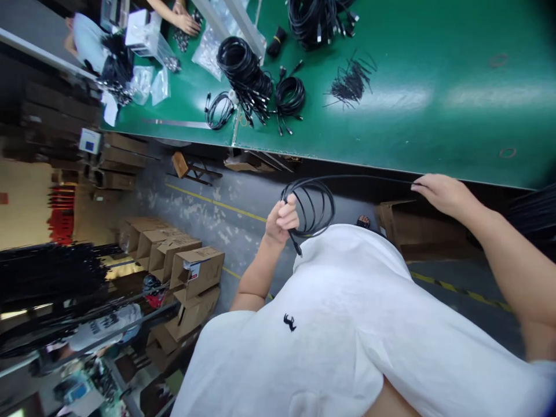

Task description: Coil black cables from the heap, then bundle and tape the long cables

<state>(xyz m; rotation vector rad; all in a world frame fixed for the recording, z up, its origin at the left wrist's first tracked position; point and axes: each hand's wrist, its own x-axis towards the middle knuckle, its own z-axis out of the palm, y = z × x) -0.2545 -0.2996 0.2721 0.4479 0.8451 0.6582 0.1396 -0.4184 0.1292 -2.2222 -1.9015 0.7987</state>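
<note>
My left hand (283, 219) is closed around several loops of a black cable (332, 202), in front of my white shirt. A plug end of the cable hangs just below that hand. From the coil, one length stretches across to my right hand (443, 194), whose fingers pinch it near the table's edge. Both hands are off the table, on the near side of its edge. On the green table (425, 116) beyond them lie a small cable coil (290, 95) and a loose pile of short black ties (351, 81).
Larger cable bundles (245, 72) lie farther along the table, beside a metal post and plastic bags. A co-worker's hand (187, 24) touches small dark parts. Cardboard boxes (197, 269) and a wooden stool (180, 165) stand on the floor; an open carton (428, 231) is under the table.
</note>
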